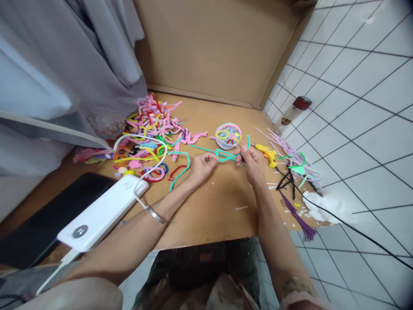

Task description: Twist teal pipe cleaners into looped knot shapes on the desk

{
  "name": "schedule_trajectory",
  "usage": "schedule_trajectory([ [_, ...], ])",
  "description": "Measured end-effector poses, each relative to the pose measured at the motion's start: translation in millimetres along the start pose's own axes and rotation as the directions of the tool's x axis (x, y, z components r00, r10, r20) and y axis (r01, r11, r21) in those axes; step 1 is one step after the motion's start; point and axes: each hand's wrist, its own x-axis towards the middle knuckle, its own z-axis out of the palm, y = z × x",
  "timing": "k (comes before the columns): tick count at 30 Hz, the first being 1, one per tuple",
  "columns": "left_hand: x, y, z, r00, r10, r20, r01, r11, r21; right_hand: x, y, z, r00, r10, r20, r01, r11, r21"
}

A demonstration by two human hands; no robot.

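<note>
A turquoise pipe cleaner (227, 158), bent into a narrow loop, stretches between my two hands above the cardboard. My left hand (204, 167) pinches its left end, and a straight length sticks out to the upper left. Closed on the other end is my right hand (251, 160), with a short tip rising above the fingers. Just beyond the hands sits a round clear container (228, 137) decorated with pink, yellow and red pipe cleaner pieces. Left of my left hand lies another bent turquoise pipe cleaner (187, 161).
A heap of colourful pipe cleaners (155, 125) lies at the back left. A white power bank (100, 211) with cables rests at the left. On the right are a yellow glue gun (268, 156), lilac pipe cleaners (280, 146), a purple tassel (298, 217) and a red-lidded bottle (294, 113).
</note>
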Motion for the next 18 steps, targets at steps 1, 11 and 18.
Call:
schedule_trajectory([
  [1, -0.9, 0.0, 0.0, 0.999, -0.005, 0.038, 0.003, 0.999, 0.038, -0.5, -0.6, 0.4, 0.999, -0.029, -0.023, 0.028, 0.999, -0.026],
  [11, -15.6, 5.2, 2.2, 0.890, -0.030, 0.455, -0.033, 0.991, 0.131, 1.7, 1.0, -4.2, 0.981, -0.189, -0.046, 0.177, 0.966, -0.190],
  [18, -23.1, 13.5, 4.5, 0.826, 0.011, 0.563, -0.045, 0.998, 0.046, 1.9, -2.4, -3.8, 0.978, -0.210, -0.006, 0.202, 0.951, -0.235],
])
